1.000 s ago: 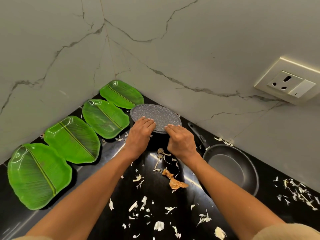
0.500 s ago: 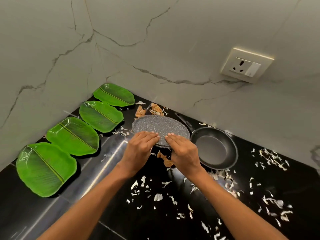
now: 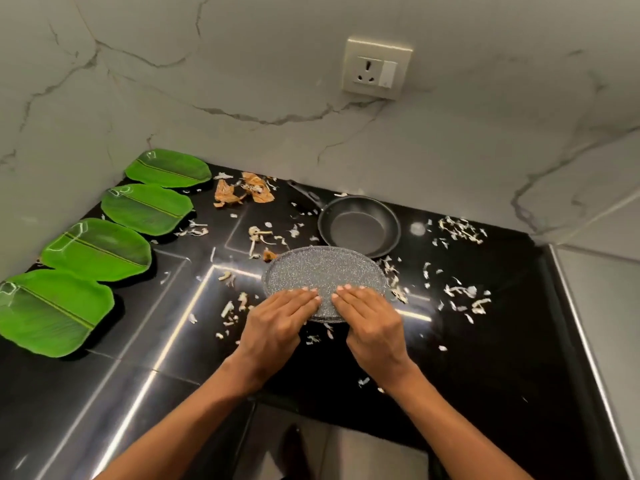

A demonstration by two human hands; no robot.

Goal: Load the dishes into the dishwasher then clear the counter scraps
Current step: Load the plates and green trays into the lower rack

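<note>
A round grey speckled plate (image 3: 325, 271) hangs low over the black counter (image 3: 485, 358), just in front of a black frying pan (image 3: 358, 226). My left hand (image 3: 277, 323) and right hand (image 3: 370, 323) hold its near rim side by side. The fingers lie flat on top and the thumbs are hidden underneath. Several green leaf-shaped plates (image 3: 97, 249) lie in a row along the left wall. Orange peels (image 3: 242, 192) sit near the back corner. White vegetable scraps (image 3: 460, 230) are scattered across the counter.
Marble walls close the corner at the back and left, with a wall socket (image 3: 377, 67) above the pan. The counter's front edge runs just under my forearms, with floor (image 3: 346, 452) below. A steel strip (image 3: 581, 341) borders the counter on the right.
Both hands have brought the grey plate from the back corner toward the front of the counter. The orange peels it covered now show. The view has shifted right.
</note>
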